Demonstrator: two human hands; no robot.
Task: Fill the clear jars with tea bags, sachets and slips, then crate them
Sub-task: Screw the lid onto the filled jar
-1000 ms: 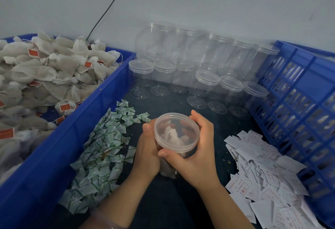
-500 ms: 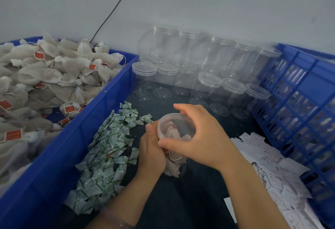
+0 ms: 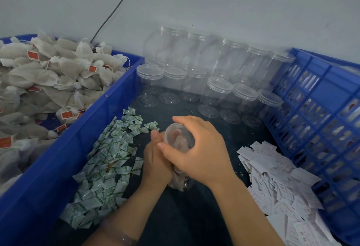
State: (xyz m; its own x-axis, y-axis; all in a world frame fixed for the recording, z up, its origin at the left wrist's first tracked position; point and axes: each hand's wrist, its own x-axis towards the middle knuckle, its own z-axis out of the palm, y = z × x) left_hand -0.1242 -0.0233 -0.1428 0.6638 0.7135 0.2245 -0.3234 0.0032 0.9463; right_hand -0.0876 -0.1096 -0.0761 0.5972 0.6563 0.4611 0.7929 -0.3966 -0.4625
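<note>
At the far left, a heap of tea bags (image 3: 48, 82) with red tags is piled in a solid blue bin (image 3: 78, 148). A dark cable (image 3: 115, 9) is seen running down the pale wall behind it. Just beside the bin's wall, green-and-white sachets (image 3: 109, 160) are spread in a loose pile on the dark worktop (image 3: 194, 216).

To the right of the sachets, a clear jar (image 3: 178, 183) is held near the middle of the worktop, between the sachets and the paper pile. Its body is grasped by the left hand (image 3: 155, 162), whose fingers are curled round the side. Pale tea bags are seen through its lower wall. Whether its base rests on the worktop cannot be told. Its clear lid (image 3: 179, 138) is covered from above by the right hand (image 3: 200, 152), with thumb and fingers curled round the rim.

Behind the hands, lidded empty jars (image 3: 220, 87) are ranked in rows against the wall. Further right, white printed slips (image 3: 282, 183) are scattered in a heap on the worktop, touching the slatted blue crate (image 3: 321, 109) set at the right edge.
</note>
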